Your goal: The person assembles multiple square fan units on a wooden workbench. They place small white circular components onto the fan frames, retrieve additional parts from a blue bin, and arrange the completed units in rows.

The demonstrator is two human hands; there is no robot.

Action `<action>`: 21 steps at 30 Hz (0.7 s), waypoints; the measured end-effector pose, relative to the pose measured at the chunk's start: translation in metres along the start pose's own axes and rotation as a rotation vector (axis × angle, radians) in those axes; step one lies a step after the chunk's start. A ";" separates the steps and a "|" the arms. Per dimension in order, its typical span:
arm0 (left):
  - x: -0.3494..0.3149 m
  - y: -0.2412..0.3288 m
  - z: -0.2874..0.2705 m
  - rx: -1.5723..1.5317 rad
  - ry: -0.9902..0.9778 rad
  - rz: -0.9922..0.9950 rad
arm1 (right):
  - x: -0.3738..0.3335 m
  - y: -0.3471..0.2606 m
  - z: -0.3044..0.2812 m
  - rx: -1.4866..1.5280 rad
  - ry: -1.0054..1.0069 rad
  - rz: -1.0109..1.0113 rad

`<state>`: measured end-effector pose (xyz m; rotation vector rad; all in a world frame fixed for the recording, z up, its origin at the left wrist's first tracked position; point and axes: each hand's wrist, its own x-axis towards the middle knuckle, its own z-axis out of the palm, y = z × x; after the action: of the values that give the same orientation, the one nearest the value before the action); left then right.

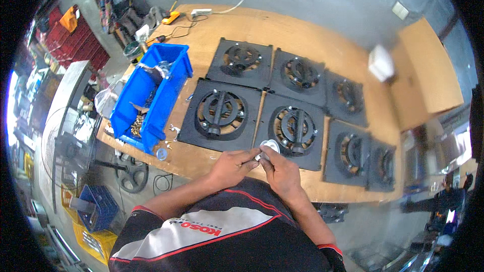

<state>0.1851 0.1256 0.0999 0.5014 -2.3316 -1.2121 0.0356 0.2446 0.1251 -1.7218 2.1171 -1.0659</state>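
Observation:
My left hand [235, 167] and my right hand [283, 172] meet at the table's front edge, fingertips pinched together. Between them shows a small whitish piece [258, 157], too small to name. A round, whitish, ring-like thing [270, 144] stands out above my right fingers, apparently in that hand's grip. Just beyond it lies a black square panel [313, 126] with a round burner-like part [294, 130] in its opening. Another black panel [189, 133] of this kind is beyond my left hand.
Several more black panels [267, 53] cover the plywood table [297, 27]. At left stands a blue bin [169, 93] with brass-coloured fittings [136, 126], with small loose parts [169, 144] beside it. A cardboard box [428, 70] and a blurred white block [380, 64] are at right; a fan [68, 143] at left.

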 end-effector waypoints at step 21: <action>-0.060 -0.053 -0.091 0.179 0.212 -0.207 | 0.078 -0.081 0.095 -0.244 -0.396 0.067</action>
<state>0.2907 0.0669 0.0879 0.9062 -2.2575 -0.9866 0.1293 0.1313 0.1304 -1.7700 2.0890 -0.4133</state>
